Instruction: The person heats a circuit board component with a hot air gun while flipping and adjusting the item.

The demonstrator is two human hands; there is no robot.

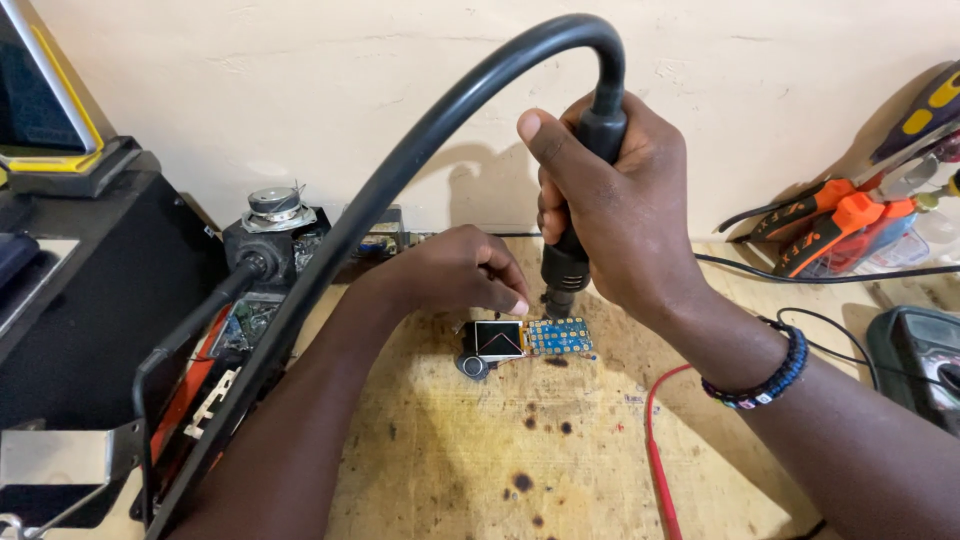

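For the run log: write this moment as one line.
right hand: grips hot-air wand, nozzle above circuit board | left hand: fingertips at board edge | surface: scorched wooden bench

A cream plastered wall (300,90), faintly cracked and scuffed, is seen across the back. Against it a worn wooden bench (450,470) is set, its top stained yellow and marked with dark burn spots. At the left a black cabinet (90,300) is placed beside the bench. Soft shadows are cast on the wall, and the scene is evenly lit.
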